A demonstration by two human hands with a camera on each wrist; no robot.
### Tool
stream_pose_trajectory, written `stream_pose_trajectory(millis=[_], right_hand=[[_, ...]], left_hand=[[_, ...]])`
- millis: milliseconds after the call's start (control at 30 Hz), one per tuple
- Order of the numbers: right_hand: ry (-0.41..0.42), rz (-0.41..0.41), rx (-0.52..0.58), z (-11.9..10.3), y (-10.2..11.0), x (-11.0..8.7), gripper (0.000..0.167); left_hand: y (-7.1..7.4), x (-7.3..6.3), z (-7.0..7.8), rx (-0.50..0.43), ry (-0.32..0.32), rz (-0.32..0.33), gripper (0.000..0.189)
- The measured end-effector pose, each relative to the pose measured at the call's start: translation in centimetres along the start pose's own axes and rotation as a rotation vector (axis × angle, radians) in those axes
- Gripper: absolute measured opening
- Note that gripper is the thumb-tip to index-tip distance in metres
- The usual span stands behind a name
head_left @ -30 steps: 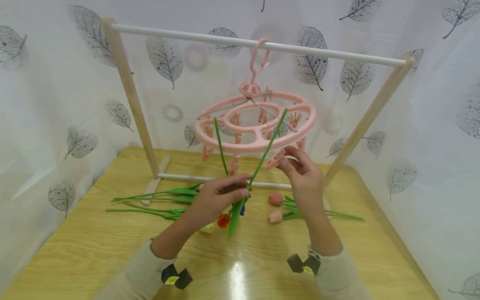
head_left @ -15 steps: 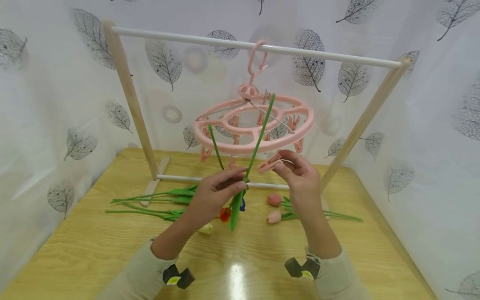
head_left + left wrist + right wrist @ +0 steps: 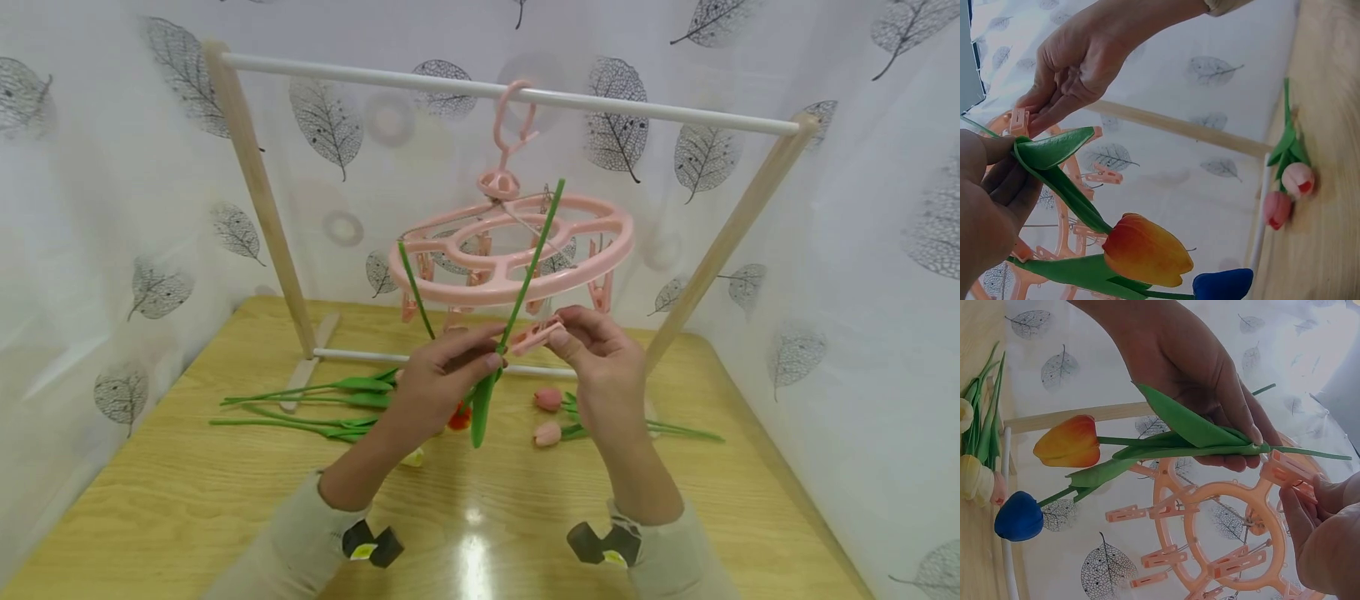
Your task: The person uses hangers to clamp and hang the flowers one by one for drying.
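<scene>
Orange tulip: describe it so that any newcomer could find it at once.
From the white bar hangs a pink hanger. Below it, the left hand holds a green stem upside down. This is the orange tulip, tinged red and yellow, unlike the blue tulip beside it.

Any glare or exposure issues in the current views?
Head: bright glare streak on the table, bottom middle. Left wrist: dim overall, left hand in shadow. Right wrist: leaf-print curtain washed out toward upper right, left hand darker than the right hand.
</scene>
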State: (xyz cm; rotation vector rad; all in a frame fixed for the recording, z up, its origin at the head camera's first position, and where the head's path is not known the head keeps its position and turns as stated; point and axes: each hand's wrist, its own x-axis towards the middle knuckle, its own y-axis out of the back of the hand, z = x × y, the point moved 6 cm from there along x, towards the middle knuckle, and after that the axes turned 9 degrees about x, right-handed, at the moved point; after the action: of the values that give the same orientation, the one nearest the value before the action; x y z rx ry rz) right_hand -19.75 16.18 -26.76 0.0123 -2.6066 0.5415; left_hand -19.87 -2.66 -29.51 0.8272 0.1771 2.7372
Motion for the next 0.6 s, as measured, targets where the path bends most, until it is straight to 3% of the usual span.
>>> stream_pose_trajectory(millis=[200, 600], right_hand=[[-0.007, -0.001, -0.008, 0.04, -0.37, -0.19, 0.024], [-0.003, -0.013, -0.114, 0.0, -0.52, -0.54, 0.017]], left_hand=[[-0.15, 0.03, -0.11, 0.021, -0.028, -0.012, 0.038], [-0.53, -0.14, -0.33, 0.038, -0.02, -0.018, 0.036]])
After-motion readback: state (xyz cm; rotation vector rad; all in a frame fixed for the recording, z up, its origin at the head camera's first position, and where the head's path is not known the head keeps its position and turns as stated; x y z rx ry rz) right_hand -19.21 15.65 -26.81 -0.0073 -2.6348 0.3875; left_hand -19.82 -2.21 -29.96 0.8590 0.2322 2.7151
